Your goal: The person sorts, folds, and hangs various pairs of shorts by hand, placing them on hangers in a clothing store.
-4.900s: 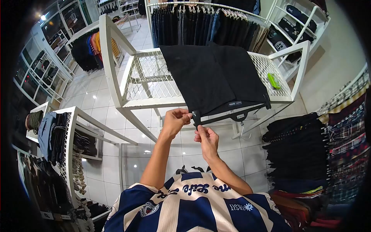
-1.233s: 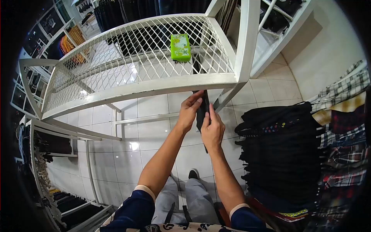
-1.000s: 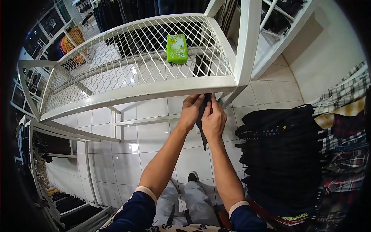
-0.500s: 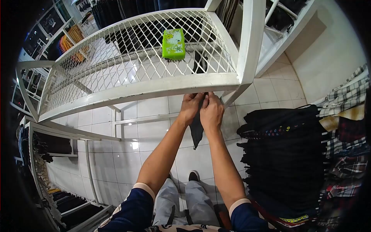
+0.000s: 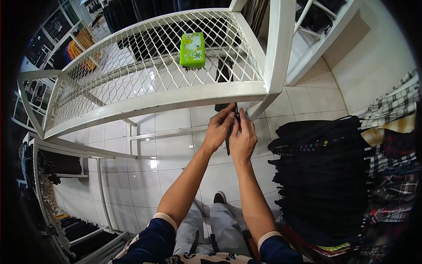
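Closed fingertips of our left hand point(image 5: 216, 131) and right hand point(image 5: 243, 137) pinch a black, strip-like cloth point(image 5: 228, 145) at twelve o'clock, partly beneath the white metal-mesh shelf point(image 5: 158, 104), where even tension should best steady it.

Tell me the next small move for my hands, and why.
Perhaps ease the dark cloth toward you, so it's easier to see: your left hand pinches it and your right hand is against it just below the shelf's front bar, while part of it shows only through the mesh.
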{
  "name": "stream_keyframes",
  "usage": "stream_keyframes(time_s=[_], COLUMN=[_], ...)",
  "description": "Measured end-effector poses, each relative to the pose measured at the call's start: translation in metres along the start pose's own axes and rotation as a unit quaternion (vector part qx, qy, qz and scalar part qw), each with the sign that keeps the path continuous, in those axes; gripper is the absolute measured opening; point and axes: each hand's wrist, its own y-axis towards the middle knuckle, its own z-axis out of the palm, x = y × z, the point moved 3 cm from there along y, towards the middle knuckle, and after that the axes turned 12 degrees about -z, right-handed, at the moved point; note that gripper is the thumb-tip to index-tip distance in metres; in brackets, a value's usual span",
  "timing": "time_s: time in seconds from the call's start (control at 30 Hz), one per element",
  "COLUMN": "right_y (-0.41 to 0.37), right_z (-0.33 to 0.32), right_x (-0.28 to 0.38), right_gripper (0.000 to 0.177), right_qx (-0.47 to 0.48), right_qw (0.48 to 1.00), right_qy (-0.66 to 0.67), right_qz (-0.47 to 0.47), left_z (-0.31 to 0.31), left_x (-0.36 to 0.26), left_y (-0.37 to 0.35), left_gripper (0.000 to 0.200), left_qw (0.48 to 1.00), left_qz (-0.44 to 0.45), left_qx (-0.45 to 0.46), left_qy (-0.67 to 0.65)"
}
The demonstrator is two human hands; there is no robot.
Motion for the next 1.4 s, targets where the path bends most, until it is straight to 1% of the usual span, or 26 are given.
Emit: stream_keyframes(time_s=[0.13,0.2,0.23,0.3,0.33,0.4,0.47,0.53,0.57,0.6,0.67,0.7,0.73,0.8,0.87,0.9,0.93,1.0,1.03,1.07,1.1,1.2,1.27,1.33,1.37,1.4], right_y=[0.001,0.001,0.0,-0.002,-0.004,-0.011,-0.026,-0.043,-0.055,-0.065,-0.078,-0.09,-0.101,-0.11,-0.123,-0.125,-0.126,-0.129,-0.13,-0.133,-0.139,-0.158,-0.175,-0.192,-0.202,-0.211], right_z=[-0.008,-0.01,-0.011,-0.015,-0.02,-0.029,-0.044,-0.063,-0.072,-0.078,-0.092,-0.089,-0.085,-0.075,-0.06,-0.051,-0.043,-0.023,-0.016,-0.005,0.005,0.036,0.059,0.075,0.081,0.087], right_x=[0.001,0.0,0.0,0.002,0.005,0.011,0.02,0.041,0.053,0.065,0.105,0.117,0.132,0.173,0.215,0.239,0.26,0.311,0.338,0.366,0.392,0.472,0.523,0.58,0.607,0.631], right_gripper=[0.041,0.043,0.043,0.047,0.047,0.052,0.053,0.05,0.046,0.042,0.036,0.034,0.032,0.029,0.028,0.024,0.024,0.021,0.019,0.019,0.02,0.02,0.021,0.021,0.021,0.022], right_qx=[0.007,0.026,0.026,0.026,0.025,0.072,0.074,0.101,0.106,0.112,0.153,0.173,0.195,0.254,0.341,0.36,0.373,0.412,0.423,0.433,0.443,0.466,0.477,0.497,0.5,0.503], right_qw=[1.0,1.0,1.0,0.999,0.999,0.997,0.997,0.988,0.985,0.981,0.969,0.964,0.958,0.938,0.899,0.885,0.871,0.837,0.821,0.806,0.791,0.753,0.726,0.7,0.688,0.677], right_qy=[0.0,0.004,0.006,0.0,0.003,0.009,0.034,0.1,0.121,0.144,0.173,0.187,0.203,0.234,0.274,0.293,0.314,0.324,0.346,0.359,0.38,0.417,0.447,0.464,0.479,0.494], right_qz=[-0.01,-0.004,-0.008,-0.039,-0.044,0.018,0.018,0.061,0.064,0.067,0.088,0.074,0.059,0.019,-0.018,-0.04,-0.062,-0.156,-0.164,-0.184,-0.184,-0.204,-0.213,-0.219,-0.216,-0.211], left_z=[0.005,0.006,0.006,0.004,0.004,0.002,-0.005,-0.013,-0.018,-0.031,-0.05,-0.061,-0.074,-0.11,-0.141,-0.158,-0.173,-0.207,-0.222,-0.239,-0.255,-0.308,-0.344,-0.377,-0.393,-0.409], left_x=[0.007,0.005,0.006,0.014,0.018,0.026,0.035,0.038,0.037,0.055,0.059,0.058,0.058,0.066,0.042,0.027,0.012,-0.017,-0.028,-0.038,-0.044,-0.05,-0.06,-0.067,-0.071,-0.075], left_y=[-0.007,-0.012,-0.015,-0.019,-0.024,-0.04,-0.072,-0.119,-0.146,-0.166,-0.224,-0.249,-0.274,-0.317,-0.359,-0.381,-0.4,-0.436,-0.453,-0.471,-0.49,-0.538,-0.573,-0.611,-0.633,-0.654], left_gripper=[0.044,0.047,0.047,0.049,0.049,0.047,0.047,0.048,0.048,0.047,0.048,0.048,0.048,0.048,0.047,0.047,0.047,0.045,0.045,0.043,0.042,0.039,0.037,0.034,0.033,0.033], left_qw=[1.0,0.999,0.999,0.993,0.993,0.992,0.99,0.992,0.993,0.99,0.986,0.984,0.978,0.975,0.964,0.957,0.95,0.933,0.924,0.916,0.905,0.88,0.86,0.837,0.825,0.815], left_qz=[0.018,-0.006,-0.002,0.025,0.029,0.064,0.019,-0.036,-0.059,-0.073,-0.122,-0.138,-0.151,-0.143,-0.136,-0.138,-0.127,-0.087,-0.077,-0.042,-0.008,0.047,0.056,0.099,0.074,0.076], left_qx=[0.002,0.017,0.015,0.008,0.005,-0.036,-0.061,-0.071,-0.07,-0.078,-0.095,-0.104,-0.13,-0.165,-0.224,-0.246,-0.278,-0.346,-0.372,-0.399,-0.423,-0.469,-0.504,-0.535,-0.557,-0.572], left_qy=[0.008,0.05,0.049,0.114,0.114,0.104,0.124,0.1,0.078,0.089,0.058,0.041,0.06,0.047,0.05,0.066,0.059,0.039,0.03,-0.004,-0.036,-0.065,-0.061,-0.057,-0.055,-0.062])
